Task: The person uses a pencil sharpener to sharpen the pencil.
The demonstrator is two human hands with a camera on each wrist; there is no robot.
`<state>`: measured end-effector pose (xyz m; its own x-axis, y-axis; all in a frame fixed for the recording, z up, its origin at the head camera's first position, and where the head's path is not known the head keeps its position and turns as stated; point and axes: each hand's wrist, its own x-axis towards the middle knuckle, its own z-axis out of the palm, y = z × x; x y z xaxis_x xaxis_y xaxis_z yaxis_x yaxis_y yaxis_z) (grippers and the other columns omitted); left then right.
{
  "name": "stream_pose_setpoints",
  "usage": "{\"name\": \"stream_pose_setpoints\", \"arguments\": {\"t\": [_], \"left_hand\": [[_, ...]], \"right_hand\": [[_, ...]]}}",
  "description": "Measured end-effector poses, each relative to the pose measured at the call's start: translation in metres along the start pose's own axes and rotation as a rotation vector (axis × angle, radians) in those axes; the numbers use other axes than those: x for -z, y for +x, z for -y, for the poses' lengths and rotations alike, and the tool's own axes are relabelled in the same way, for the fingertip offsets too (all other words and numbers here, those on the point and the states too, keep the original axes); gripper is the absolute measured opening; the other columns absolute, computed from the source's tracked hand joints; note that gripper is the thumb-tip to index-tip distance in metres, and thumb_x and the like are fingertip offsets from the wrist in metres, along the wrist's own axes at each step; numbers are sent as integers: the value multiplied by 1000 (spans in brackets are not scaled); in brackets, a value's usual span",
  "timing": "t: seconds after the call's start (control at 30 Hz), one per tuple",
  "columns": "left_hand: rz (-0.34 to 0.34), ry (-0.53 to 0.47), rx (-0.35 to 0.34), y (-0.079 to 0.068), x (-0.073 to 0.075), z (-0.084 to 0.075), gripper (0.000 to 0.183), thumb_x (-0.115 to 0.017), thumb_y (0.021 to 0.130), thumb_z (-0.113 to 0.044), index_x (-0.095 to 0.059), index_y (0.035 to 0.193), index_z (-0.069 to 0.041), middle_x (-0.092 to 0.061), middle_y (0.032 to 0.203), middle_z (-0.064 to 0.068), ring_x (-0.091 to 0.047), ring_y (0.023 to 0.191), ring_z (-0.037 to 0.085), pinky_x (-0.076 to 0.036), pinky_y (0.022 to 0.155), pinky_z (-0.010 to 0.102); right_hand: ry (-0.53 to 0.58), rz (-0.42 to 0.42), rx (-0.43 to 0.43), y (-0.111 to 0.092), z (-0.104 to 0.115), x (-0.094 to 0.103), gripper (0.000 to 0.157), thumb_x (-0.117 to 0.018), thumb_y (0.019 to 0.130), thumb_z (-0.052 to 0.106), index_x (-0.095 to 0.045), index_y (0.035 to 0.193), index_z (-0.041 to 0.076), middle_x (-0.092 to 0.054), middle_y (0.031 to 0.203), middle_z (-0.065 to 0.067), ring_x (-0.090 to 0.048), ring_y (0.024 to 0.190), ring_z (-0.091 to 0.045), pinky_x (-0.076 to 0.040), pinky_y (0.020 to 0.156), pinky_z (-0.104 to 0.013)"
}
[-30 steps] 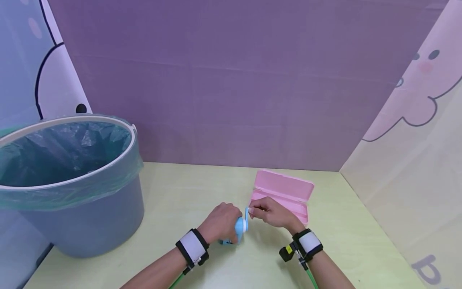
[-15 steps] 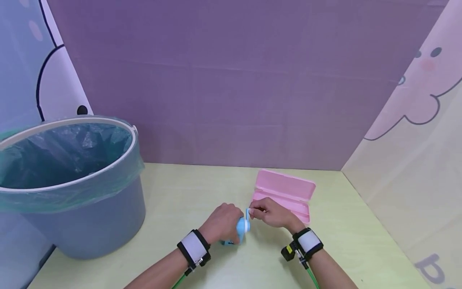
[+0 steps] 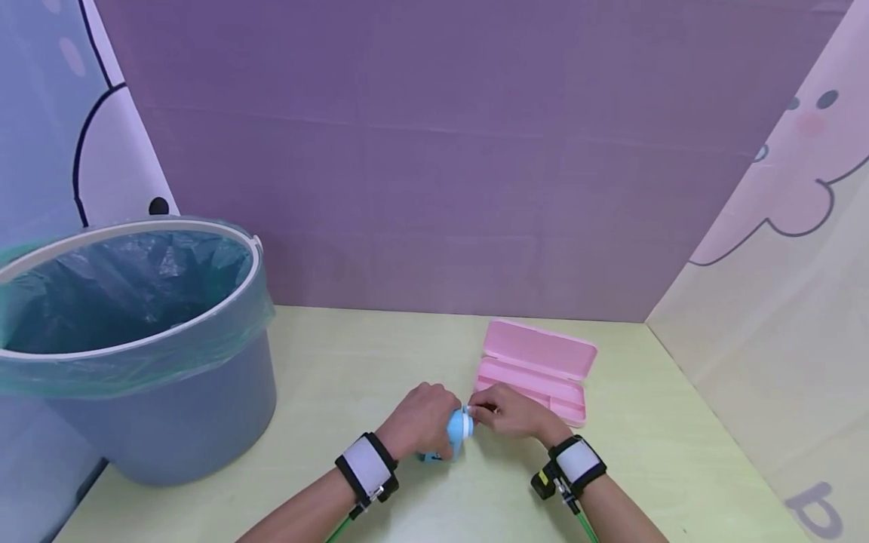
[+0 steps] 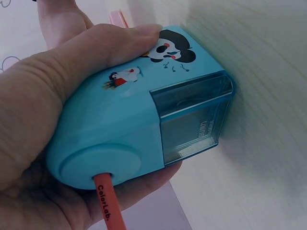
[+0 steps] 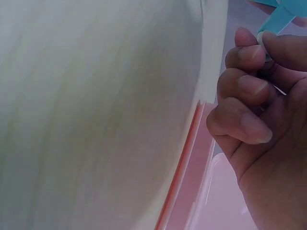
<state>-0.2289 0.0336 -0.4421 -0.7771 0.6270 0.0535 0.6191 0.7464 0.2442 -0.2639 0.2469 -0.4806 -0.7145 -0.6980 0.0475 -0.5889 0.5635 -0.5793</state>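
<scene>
A light blue crank pencil sharpener [image 4: 129, 124] with panda pictures and a see-through shavings drawer lies low over the table. My left hand [image 3: 422, 418] grips its body, thumb on the printed side. A red pencil [image 4: 109, 201] marked "ColorLab." sticks out of the sharpener's hole in the left wrist view. My right hand [image 3: 514, 411] pinches the small knob at the end of the blue crank arm [image 5: 278, 20] between thumb and fingers. The pencil's tip is hidden inside the sharpener.
An open pink pencil case [image 3: 539, 348] lies just behind my right hand. To the left stands a large bin [image 3: 170, 422] with a green plastic liner. A purple backdrop [image 3: 407, 188] closes off the table's far edge.
My right hand has dropped slightly, turning the crank arm down from its upright position. The left hand keeps its grip on the sharpener. The view has shifted a little.
</scene>
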Motion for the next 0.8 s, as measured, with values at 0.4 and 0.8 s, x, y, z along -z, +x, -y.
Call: {"name": "stream_pose_setpoints", "arguments": {"t": [0.4,0.8], "left_hand": [[6,23,1,-1,1,-1,36,-90,58,-32,-65,77,-16,-52,64,-10,-48,62,11,-41,57,24],[5,36,1,0,-2,0,37,-91,57,-33,-63,76,-17,-53,64,-10,-48,61,10,-42,57,24]], "right_hand": [[-47,77,36,-2,6,-5,21,-52,98,10,-63,81,13,-46,65,9,-40,63,-1,-36,60,-19],[-58,92,56,-8,5,-13,19,-54,96,9,-65,80,13,-51,66,13,-41,57,3,-34,54,-15]]}}
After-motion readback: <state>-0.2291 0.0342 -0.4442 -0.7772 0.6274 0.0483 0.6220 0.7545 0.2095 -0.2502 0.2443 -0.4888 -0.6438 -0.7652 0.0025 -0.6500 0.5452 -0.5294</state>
